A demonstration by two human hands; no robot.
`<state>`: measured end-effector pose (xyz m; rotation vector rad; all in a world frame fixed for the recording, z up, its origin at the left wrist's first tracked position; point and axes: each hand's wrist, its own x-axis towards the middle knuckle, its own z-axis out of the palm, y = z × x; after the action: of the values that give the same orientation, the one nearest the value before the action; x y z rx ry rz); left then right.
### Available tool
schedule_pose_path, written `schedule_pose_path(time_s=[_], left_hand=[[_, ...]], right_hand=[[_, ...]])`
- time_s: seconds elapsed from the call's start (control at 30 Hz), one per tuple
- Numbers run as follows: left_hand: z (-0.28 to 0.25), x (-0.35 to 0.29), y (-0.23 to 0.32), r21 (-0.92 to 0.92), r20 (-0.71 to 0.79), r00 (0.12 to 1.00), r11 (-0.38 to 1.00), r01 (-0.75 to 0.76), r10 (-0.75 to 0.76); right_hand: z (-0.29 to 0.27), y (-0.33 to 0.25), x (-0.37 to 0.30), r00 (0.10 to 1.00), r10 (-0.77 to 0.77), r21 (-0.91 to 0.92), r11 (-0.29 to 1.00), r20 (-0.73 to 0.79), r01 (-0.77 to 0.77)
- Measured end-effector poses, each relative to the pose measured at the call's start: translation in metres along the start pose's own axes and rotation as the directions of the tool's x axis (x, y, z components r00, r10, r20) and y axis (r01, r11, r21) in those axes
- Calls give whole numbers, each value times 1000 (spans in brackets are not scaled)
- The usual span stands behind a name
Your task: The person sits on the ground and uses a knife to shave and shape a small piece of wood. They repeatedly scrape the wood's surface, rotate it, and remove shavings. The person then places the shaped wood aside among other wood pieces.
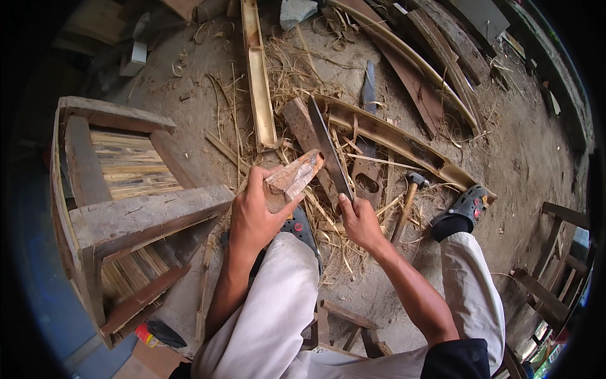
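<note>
My left hand [254,205] is closed around a rough, short wood block [297,174] with a pale chipped face, raised above my left knee. In my right hand [362,221] is a long dark-bladed machete [329,148], its tip pointing up and away to the left; the fingers hide its handle. The blade lies just right of the block, and I cannot tell whether they touch. Beyond it, a wooden plank [302,125] rests on the ground among shavings. Further right lie a handsaw [368,95] and a hammer [409,201].
Split bamboo halves lie ahead, one lengthwise [257,88] and another [391,136] slanting right. A wooden frame with a slatted panel [142,208] stands at left. Boards [410,82] and a curved strip are at the far right. My shoe [466,207] stands beside the hammer.
</note>
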<state>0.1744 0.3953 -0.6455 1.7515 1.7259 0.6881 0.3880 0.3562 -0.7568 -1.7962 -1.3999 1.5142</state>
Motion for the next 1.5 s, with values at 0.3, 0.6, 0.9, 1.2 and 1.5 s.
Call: schedule_pose_path(time_s=[0.3, 0.6, 0.9, 1.2, 1.5], left_hand=[[-6, 4, 6, -3, 102, 995, 1000, -14, 14], [-10, 13, 6, -81, 162, 987, 997, 0, 14], [-13, 15, 8, -33, 187, 982, 999, 0, 6], [-11, 10, 8, -102, 184, 983, 994, 39, -20], [-12, 13, 1, -72, 151, 988, 997, -26, 37]], right_hand=[[-15, 1, 9, 997, -64, -369, 928, -37, 46], [-16, -22, 14, 998, -12, -391, 920, -54, -9], [-12, -5, 4, 945, -327, -118, 939, -11, 324], [-6, -17, -18, 956, -252, 41, 964, -152, 261], [13, 59, -6, 933, 285, 325, 880, 221, -346]])
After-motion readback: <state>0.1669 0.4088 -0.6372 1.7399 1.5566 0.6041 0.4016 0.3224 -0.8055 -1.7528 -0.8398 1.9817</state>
